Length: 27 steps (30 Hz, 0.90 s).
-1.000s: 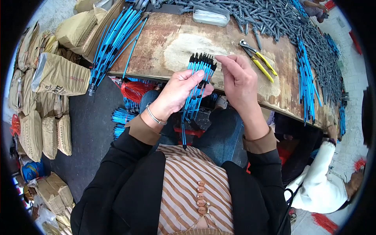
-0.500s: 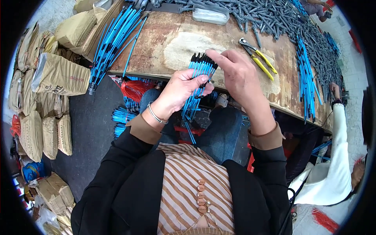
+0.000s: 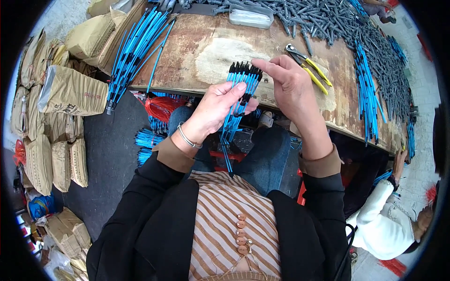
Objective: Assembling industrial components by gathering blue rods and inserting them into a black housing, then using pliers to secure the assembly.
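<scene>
A bundle of thin blue rods with black tips [image 3: 241,82] rises from my left hand [image 3: 219,103], whose thumb and fingers are wrapped round it. Black bands mark the rods lower down, and their ends hang above my lap. Just right of the tips is my right hand [image 3: 287,80]. Its index finger reaches to the black tips on the bundle's right side, while its other fingers are loosely bent and apart; its thumb is mostly hidden. Yellow-handled pliers [image 3: 309,69] lie on the worn wooden table [image 3: 187,56] beyond this hand.
Grey plastic parts [image 3: 328,28] are heaped along the table's far side, near a clear tray [image 3: 251,17]. More blue rods lie at the left [image 3: 138,51] and right [image 3: 366,93]. Paper sacks [image 3: 72,89] are stacked at left. A person in a white top [image 3: 384,229] sits at right.
My right hand has shifted slightly right, and the black tips are fanned a little wider. The person at right has drawn their arm down toward the table's near corner.
</scene>
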### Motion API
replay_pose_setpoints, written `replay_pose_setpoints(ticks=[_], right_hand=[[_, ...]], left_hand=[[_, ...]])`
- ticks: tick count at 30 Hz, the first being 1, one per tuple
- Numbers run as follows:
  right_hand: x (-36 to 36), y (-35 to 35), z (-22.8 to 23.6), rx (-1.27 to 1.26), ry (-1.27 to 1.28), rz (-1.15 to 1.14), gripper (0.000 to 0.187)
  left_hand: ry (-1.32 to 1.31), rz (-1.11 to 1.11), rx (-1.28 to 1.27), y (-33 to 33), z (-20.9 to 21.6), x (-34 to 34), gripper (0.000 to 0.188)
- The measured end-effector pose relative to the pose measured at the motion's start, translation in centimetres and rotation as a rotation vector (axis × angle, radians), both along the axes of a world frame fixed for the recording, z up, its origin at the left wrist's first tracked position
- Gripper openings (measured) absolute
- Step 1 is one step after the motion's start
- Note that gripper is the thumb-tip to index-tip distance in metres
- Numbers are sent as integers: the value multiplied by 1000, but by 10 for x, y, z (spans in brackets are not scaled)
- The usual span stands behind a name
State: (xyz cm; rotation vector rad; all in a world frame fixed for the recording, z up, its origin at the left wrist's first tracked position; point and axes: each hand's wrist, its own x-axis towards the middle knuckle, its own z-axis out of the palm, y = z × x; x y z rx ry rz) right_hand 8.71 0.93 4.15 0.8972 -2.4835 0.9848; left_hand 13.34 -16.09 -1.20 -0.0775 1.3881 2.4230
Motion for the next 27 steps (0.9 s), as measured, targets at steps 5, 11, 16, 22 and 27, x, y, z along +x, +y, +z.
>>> replay_pose_setpoints(ticks=[5,11,16,22,27], right_hand=[[4,-4,-2,24,7,-36,36],[-1,-6,-7,-143,-110,50,30],[-2,-11,-2,-220,-206,72,24],[-7,-13,-1,-230,-84,86,18],[-12,-10,3,-198,-84,118,15]], left_hand=[[-25,-4,2,-3,-1,0,27],[-28,-20,52,-5,-1,0,24],[-54,-7,67,-7,0,-1,19],[-53,-33,72,-11,0,-1,19],[-45,-52,80,-13,-1,-2,20]])
